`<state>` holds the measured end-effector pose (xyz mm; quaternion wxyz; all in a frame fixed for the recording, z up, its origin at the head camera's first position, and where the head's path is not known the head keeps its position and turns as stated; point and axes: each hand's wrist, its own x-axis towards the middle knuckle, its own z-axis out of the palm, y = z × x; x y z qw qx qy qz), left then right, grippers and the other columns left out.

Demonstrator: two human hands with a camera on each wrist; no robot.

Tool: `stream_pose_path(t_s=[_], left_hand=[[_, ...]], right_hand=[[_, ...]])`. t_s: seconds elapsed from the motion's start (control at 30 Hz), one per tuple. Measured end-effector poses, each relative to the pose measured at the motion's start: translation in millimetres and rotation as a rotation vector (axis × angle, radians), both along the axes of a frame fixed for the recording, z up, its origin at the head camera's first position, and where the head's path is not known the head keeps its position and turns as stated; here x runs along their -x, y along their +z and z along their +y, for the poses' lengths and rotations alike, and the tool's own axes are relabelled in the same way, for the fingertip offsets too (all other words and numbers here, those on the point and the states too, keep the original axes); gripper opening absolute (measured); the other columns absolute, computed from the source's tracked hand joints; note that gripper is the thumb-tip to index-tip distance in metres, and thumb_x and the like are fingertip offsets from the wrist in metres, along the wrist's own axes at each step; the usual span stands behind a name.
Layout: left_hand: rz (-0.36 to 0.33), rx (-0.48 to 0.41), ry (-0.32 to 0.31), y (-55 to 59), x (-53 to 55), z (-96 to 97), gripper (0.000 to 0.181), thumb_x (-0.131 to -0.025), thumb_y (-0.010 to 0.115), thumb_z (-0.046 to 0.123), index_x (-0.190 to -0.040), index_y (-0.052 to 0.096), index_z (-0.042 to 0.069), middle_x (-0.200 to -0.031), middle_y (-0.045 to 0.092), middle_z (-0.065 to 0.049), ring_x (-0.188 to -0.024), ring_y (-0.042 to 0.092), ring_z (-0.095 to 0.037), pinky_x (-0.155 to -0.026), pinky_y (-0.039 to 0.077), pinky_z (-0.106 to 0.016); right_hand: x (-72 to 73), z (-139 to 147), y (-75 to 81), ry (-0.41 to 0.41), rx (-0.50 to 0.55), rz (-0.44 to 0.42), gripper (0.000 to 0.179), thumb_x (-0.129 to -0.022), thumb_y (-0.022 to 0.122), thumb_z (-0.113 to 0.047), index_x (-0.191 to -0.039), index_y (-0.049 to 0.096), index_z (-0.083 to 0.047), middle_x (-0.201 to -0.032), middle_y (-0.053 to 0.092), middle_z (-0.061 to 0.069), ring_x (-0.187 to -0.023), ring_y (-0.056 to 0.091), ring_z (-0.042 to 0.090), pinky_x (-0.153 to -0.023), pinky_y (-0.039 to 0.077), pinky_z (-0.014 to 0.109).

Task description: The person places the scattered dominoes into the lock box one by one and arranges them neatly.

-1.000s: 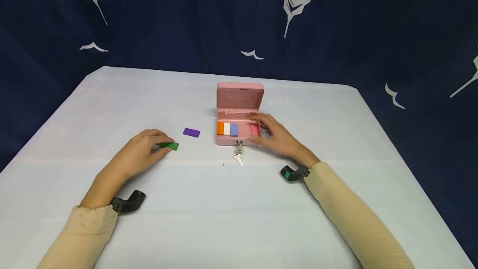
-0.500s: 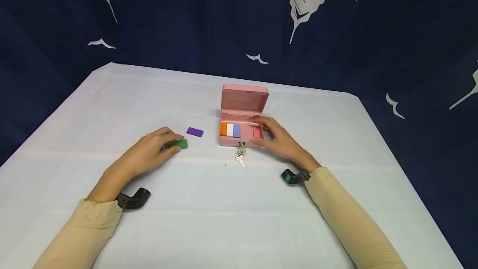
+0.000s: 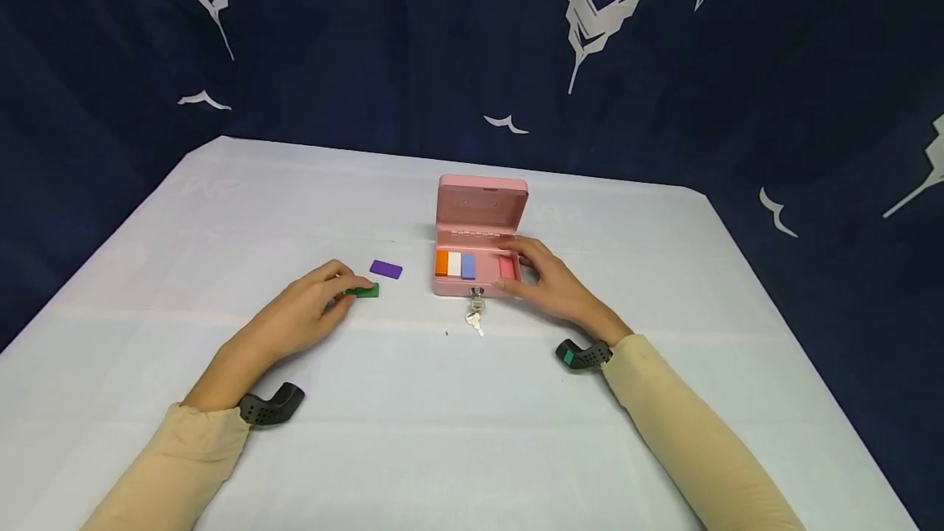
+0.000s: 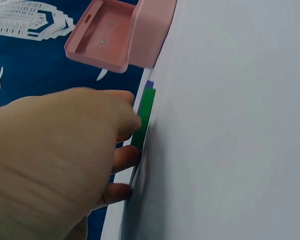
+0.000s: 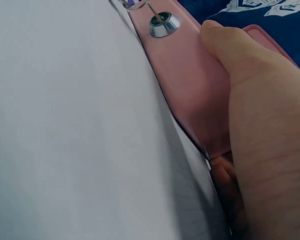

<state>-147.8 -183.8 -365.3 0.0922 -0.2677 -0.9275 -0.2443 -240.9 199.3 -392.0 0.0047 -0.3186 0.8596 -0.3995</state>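
On the white table my left hand [image 3: 295, 322] pinches a small green rectangular block [image 3: 369, 291] between thumb and fingers. In the left wrist view, the green block [image 4: 146, 110] stands out past the fingertips, close over the table. A purple block [image 3: 386, 270] lies just beyond it. My right hand [image 3: 555, 287] grips the right end of a pink cash box [image 3: 483, 207] with its lid raised. Its thumb rests at the front rim, as the right wrist view confirms. Inside the box, orange [image 3: 441, 262], white [image 3: 454, 264] and blue [image 3: 468, 266] blocks stand side by side at left, and a pink block [image 3: 506, 267] at right.
Keys [image 3: 474, 321] hang from the lock on the box's front, over the table [image 3: 413, 433]. A tiny dark speck [image 3: 446, 333] lies left of them. Behind the table hangs a dark blue curtain [image 3: 369, 47] with white patterns.
My left hand has shifted to the right with the green block, nearer the box. The right hand keeps its hold on the box. The head view has tilted slightly.
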Motion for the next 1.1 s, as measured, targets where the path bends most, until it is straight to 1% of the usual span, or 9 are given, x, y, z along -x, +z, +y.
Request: stream_pose_path(t_s=[0.1,0.2,0.3,0.4,0.57,0.67,0.87,1.0,1.1], left_hand=[[0.003,0.013,-0.007,-0.6,-0.9,2.5,0.032,-0.093,0.062,0.004,-0.123,0.067,0.013,-0.109,0.057,-0.001,-0.089,0.053,-0.015,-0.077,0.047,-0.036],[-0.005,0.031,0.014,-7.0,-3.2,4.9,0.036,-0.094,0.064,0.011,-0.13,0.064,0.013,-0.108,0.055,-0.002,-0.084,0.051,-0.015,-0.074,0.046,-0.035],[0.017,0.079,0.028,-11.5,-2.9,6.7,0.039,-0.094,0.065,0.02,-0.133,0.062,0.014,-0.107,0.052,-0.004,-0.081,0.049,-0.016,-0.071,0.043,-0.034],[0.051,0.101,0.028,-10.0,-0.8,8.1,0.036,-0.093,0.068,0.024,-0.127,0.066,0.013,-0.109,0.05,-0.005,-0.083,0.048,-0.018,-0.072,0.042,-0.035],[0.053,0.036,0.034,-5.8,0.8,10.3,0.02,-0.088,0.074,0.026,-0.104,0.071,0.015,-0.111,0.051,-0.005,-0.094,0.051,-0.021,-0.082,0.045,-0.04],[0.057,0.022,0.027,-9.0,-0.3,11.9,0.015,-0.087,0.076,0.026,-0.096,0.069,0.016,-0.111,0.054,-0.004,-0.1,0.052,-0.022,-0.086,0.046,-0.042],[0.088,-0.006,-0.029,-9.2,0.0,12.9,0.012,-0.085,0.076,0.019,-0.095,0.071,0.015,-0.112,0.055,-0.003,-0.1,0.052,-0.019,-0.084,0.047,-0.038],[0.112,-0.034,-0.033,-6.1,1.0,12.1,0.013,-0.085,0.075,0.017,-0.097,0.071,0.016,-0.117,0.054,-0.004,-0.098,0.053,-0.017,-0.08,0.047,-0.037],[0.126,-0.049,-0.027,-5.4,0.5,11.6,0.015,-0.084,0.076,0.016,-0.099,0.072,0.016,-0.12,0.054,-0.005,-0.099,0.053,-0.016,-0.079,0.047,-0.036]], right_hand=[[-0.4,0,-0.1,-0.012,-0.007,-0.017,0.062,-0.088,0.073,-0.038,-0.142,0.047,-0.021,-0.148,0.037,0.001,-0.128,0.047,0.022,-0.108,0.036,0.039],[-2.6,2,-5.8,-0.02,-0.022,-0.029,0.061,-0.088,0.073,-0.039,-0.141,0.048,-0.022,-0.148,0.037,0.001,-0.128,0.046,0.021,-0.107,0.037,0.039],[-3.9,1,-8.0,-0.014,-0.009,-0.008,0.061,-0.088,0.074,-0.036,-0.141,0.049,-0.02,-0.147,0.039,0.002,-0.127,0.046,0.021,-0.107,0.038,0.039],[-2.8,-1,-5.0,-0.011,0.004,0.02,0.061,-0.088,0.074,-0.034,-0.14,0.049,-0.017,-0.146,0.039,0.003,-0.127,0.046,0.021,-0.107,0.037,0.038],[-1.3,-2,-1.1,-0.023,-0.003,0.037,0.059,-0.088,0.074,-0.035,-0.139,0.05,-0.017,-0.145,0.041,0.001,-0.127,0.047,0.02,-0.107,0.037,0.038],[-4.2,-1,-3.9,-0.028,-0.007,0.043,0.058,-0.088,0.073,-0.038,-0.138,0.051,-0.017,-0.144,0.041,0.001,-0.125,0.05,0.022,-0.107,0.037,0.039],[-5.0,1,-5.9,-0.035,-0.034,0.057,0.06,-0.088,0.073,-0.039,-0.138,0.05,-0.016,-0.146,0.04,0.003,-0.125,0.05,0.023,-0.106,0.038,0.04],[-0.9,1,-3.4,-0.02,-0.028,0.066,0.06,-0.088,0.073,-0.036,-0.139,0.05,-0.015,-0.146,0.039,0.005,-0.128,0.046,0.022,-0.106,0.038,0.039],[-0.1,0,-2.6,-0.019,-0.032,0.046,0.06,-0.088,0.073,-0.037,-0.14,0.049,-0.017,-0.147,0.038,0.005,-0.128,0.046,0.022,-0.107,0.038,0.038]])
